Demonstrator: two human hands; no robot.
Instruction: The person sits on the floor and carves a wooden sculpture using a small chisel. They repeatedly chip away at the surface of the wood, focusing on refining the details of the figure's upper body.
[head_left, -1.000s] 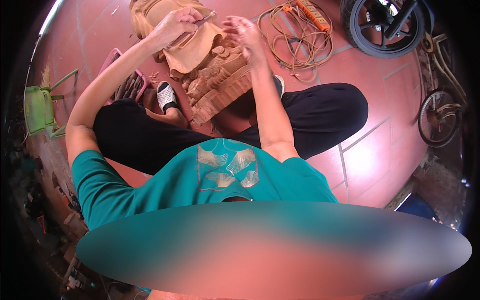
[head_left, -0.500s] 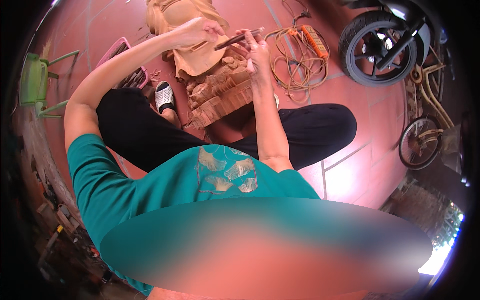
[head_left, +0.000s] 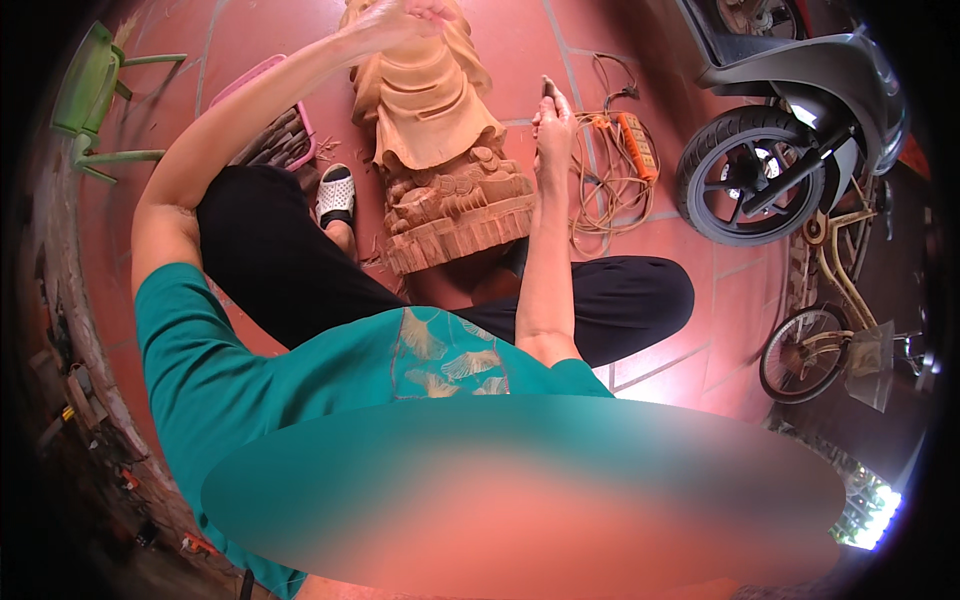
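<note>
Statue (head_left: 430, 130) of carved pale-brown wood lies on the red tiled floor (head_left: 690, 265) in front of the seated person, its rough, reddish base nearest the black-trousered legs and its smooth, draped folds running away toward the upper edge. The left hand (head_left: 412, 22) is over the far part of the carving; I cannot tell how far its fingers are closed or whether they touch the wood. The right hand (head_left: 555, 130), curled around a slim dark tool (head_left: 548, 88) that points up past the fingers, is between the statue and a loose coil of cable (head_left: 600, 212) with an orange power strip (head_left: 636, 147). Left of the statue, a pink basket (head_left: 309, 118) contains dark, stick-like pieces (head_left: 277, 142).
</note>
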